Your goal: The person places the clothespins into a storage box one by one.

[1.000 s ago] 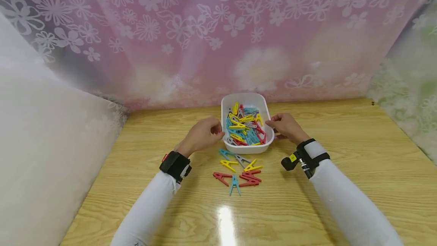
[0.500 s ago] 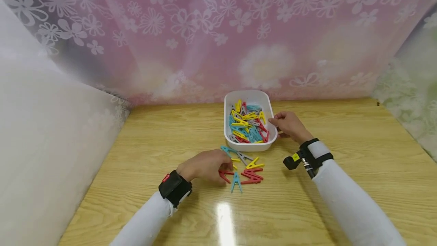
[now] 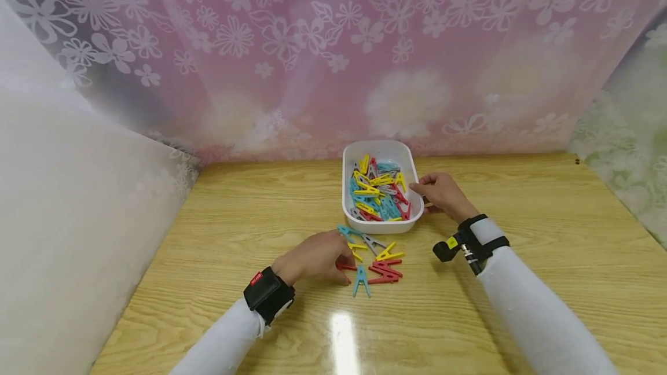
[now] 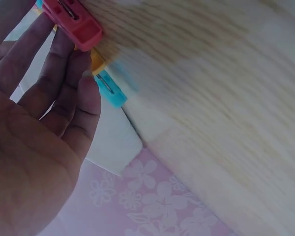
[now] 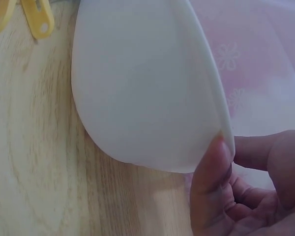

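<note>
My left hand [image 3: 318, 256] is low over the table, its fingers at a red clothespin [image 3: 346, 267] and partly hiding it. In the left wrist view the red clothespin [image 4: 76, 22] lies against the fingertips, a blue clothespin [image 4: 109, 88] behind it. My right hand [image 3: 443, 194] pinches the right rim of a white plastic tub [image 3: 383, 227]; the right wrist view has its thumb against the tub wall [image 5: 137, 88]. Inside the tub is a heap of yellow, blue, red and grey clothespins [image 3: 367, 190].
Several loose clothespins lie in front of the tub, among them a grey one [image 3: 372, 243], a yellow one [image 3: 389, 252], a blue one [image 3: 361, 280] and red ones [image 3: 385, 271]. A pink flowered sheet [image 3: 312, 103] rises behind the wooden table [image 3: 250, 201].
My left hand has left the tub's left side and come down toward me to the red clothespin, covering more of it. The right hand keeps its hold on the rim.
</note>
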Action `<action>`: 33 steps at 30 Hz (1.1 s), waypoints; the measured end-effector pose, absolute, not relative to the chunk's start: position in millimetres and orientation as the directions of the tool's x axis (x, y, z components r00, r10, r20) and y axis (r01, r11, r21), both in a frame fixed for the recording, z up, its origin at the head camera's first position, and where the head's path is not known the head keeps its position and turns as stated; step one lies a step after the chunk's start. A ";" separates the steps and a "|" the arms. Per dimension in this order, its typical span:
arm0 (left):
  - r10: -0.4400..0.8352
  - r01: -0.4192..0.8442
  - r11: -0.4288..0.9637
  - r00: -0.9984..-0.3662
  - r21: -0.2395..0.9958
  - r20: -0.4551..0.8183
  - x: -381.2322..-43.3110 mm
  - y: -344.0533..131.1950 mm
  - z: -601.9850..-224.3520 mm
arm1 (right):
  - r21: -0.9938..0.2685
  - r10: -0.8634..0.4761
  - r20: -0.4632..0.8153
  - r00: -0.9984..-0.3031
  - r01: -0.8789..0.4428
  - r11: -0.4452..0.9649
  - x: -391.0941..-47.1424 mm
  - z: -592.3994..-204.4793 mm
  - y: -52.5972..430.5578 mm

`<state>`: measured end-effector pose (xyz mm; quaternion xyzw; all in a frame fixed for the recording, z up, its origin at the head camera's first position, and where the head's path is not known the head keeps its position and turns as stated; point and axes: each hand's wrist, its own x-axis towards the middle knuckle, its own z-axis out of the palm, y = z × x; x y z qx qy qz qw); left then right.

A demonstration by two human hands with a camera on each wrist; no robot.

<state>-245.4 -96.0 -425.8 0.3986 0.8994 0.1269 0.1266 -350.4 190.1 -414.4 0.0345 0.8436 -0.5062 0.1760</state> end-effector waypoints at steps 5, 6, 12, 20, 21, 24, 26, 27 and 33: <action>0.763 0.699 0.633 -0.637 0.332 -0.114 -247.1 -95.1 -427.4 | -0.850 -0.125 -0.322 -0.938 0.229 0.475 -349.1 -415.0 191.1; 0.764 0.701 0.632 -0.634 0.330 -0.117 -247.3 -94.8 -427.3 | -0.851 -0.125 -0.321 -0.939 0.229 0.472 -348.9 -415.4 191.4; 0.743 0.682 0.654 -0.660 0.328 -0.110 -249.1 -94.1 -413.0 | -0.849 -0.116 -0.327 -0.938 0.237 0.472 -348.4 -417.5 192.0; 0.744 0.690 0.641 -0.666 0.336 -0.052 -284.8 -82.3 -355.0 | -0.851 -0.112 -0.326 -0.939 0.239 0.468 -348.5 -416.7 192.1; 0.742 0.688 0.642 -0.668 0.338 -0.050 -292.5 -79.2 -350.6 | -0.851 -0.112 -0.325 -0.939 0.239 0.468 -348.5 -416.6 192.0; 0.725 0.672 0.660 -0.687 0.335 -0.050 -317.6 -68.8 -344.1 | -0.853 -0.113 -0.321 -0.940 0.235 0.465 -349.0 -416.9 191.3; 0.714 0.662 0.672 -0.699 0.331 -0.052 -333.4 -61.6 -345.0 | -0.856 -0.115 -0.316 -0.942 0.231 0.463 -349.2 -417.3 190.4; 0.707 0.658 0.680 -0.705 0.324 -0.052 -339.9 -58.3 -346.0 | -0.857 -0.118 -0.313 -0.942 0.227 0.462 -349.4 -417.4 189.8; 0.683 0.642 0.702 -0.730 0.308 -0.035 -361.7 -39.4 -353.4 | -0.860 -0.118 -0.314 -0.942 0.230 0.455 -349.2 -417.0 192.3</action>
